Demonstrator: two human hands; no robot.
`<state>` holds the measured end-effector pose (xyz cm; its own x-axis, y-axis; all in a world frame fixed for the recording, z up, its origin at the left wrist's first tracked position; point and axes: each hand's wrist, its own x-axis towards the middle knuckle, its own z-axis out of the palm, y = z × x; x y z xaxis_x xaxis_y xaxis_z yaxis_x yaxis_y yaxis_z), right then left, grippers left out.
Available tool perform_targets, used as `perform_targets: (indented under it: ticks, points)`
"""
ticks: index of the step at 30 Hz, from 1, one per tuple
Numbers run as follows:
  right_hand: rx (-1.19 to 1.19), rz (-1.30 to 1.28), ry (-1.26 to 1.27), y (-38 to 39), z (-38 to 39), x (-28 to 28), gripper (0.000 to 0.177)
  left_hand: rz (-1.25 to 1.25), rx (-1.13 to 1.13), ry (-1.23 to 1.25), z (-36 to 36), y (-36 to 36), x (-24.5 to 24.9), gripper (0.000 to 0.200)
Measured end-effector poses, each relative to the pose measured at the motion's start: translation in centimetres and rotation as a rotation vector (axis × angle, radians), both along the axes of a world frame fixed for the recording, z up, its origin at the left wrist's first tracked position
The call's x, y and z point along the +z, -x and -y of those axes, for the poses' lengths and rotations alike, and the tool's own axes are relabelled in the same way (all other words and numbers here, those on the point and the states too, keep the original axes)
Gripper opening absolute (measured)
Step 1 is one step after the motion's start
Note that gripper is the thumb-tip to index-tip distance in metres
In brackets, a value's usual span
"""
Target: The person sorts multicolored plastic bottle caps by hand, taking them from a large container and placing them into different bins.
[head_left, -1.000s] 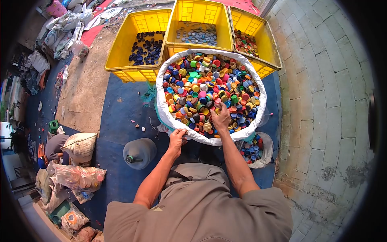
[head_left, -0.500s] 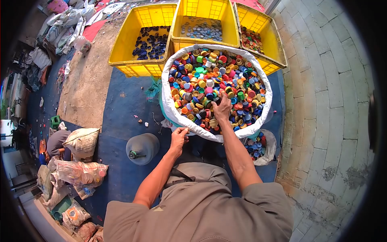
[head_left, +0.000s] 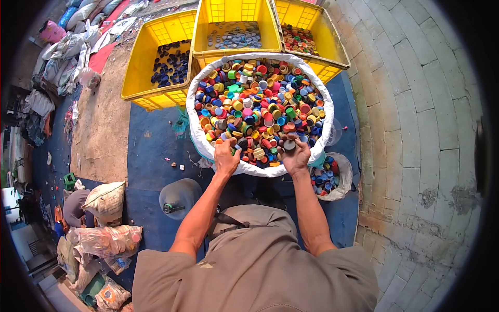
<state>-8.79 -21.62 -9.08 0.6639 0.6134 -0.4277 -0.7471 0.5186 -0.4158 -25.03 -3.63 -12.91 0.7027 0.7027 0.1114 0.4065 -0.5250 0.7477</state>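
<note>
A big sack with a rolled white rim (head_left: 326, 112) stands in front of me, full of mixed plastic bottle caps (head_left: 249, 104) in many colours. Near the front right of the rim, my right hand (head_left: 297, 160) is palm up, its fingers closed around a dark bottle cap (head_left: 289, 145). My left hand (head_left: 226, 158) reaches over the front left rim, fingers curled down at the caps. A small pale piece shows by its fingertips; I cannot make out whether it is gripped.
Behind the sack stand yellow crates: the left crate (head_left: 136, 67) has dark blue caps, the middle one (head_left: 236, 11) pale caps, the right one (head_left: 330, 44) red and green caps. A smaller bag (head_left: 344, 179) of caps, a large clear jug (head_left: 180, 198) and stuffed sacks (head_left: 105, 203) beside a crouching person (head_left: 76, 206) are nearby.
My right hand has drawn back from the middle of the caps and turned up, a dark cap now showing in it. My left hand has moved from outside the rim onto the caps.
</note>
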Motion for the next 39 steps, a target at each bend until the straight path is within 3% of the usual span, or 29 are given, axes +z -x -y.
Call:
perform_targets:
  ticks: [3,10,25,29,32,36,37,39]
  points:
    - [-0.035,-0.131,0.028,2.1,2.5,-0.9,0.021,-0.065,-0.09,-0.193,-0.2,-1.1,0.1,0.036]
    - [0.022,-0.216,0.141,5.7,4.7,-1.7,0.019,-0.153,-0.116,-0.295,0.1,-2.5,0.1,0.039]
    - [0.19,-0.115,0.173,5.9,2.8,-2.0,0.017,-0.139,-0.033,-0.067,0.9,-2.9,0.0,0.028]
    - [0.204,-0.141,0.16,5.5,2.1,-1.9,0.013,0.182,0.04,0.491,-0.2,-3.0,-0.7,0.029]
    - [0.22,-0.128,0.209,5.3,1.0,-1.7,0.014,0.531,0.138,1.269,-0.8,-2.3,1.9,0.029]
    - [0.31,0.104,0.379,4.7,-1.8,-1.1,0.018,0.872,0.227,1.755,-1.9,0.4,3.8,0.028]
    - [0.354,0.2,0.455,4.6,-2.6,-1.5,0.018,0.961,0.168,1.831,-2.1,1.2,3.7,0.032]
    - [0.415,0.416,0.595,4.5,-4.8,-1.3,0.019,1.004,0.307,1.911,-2.2,2.5,3.5,0.027]
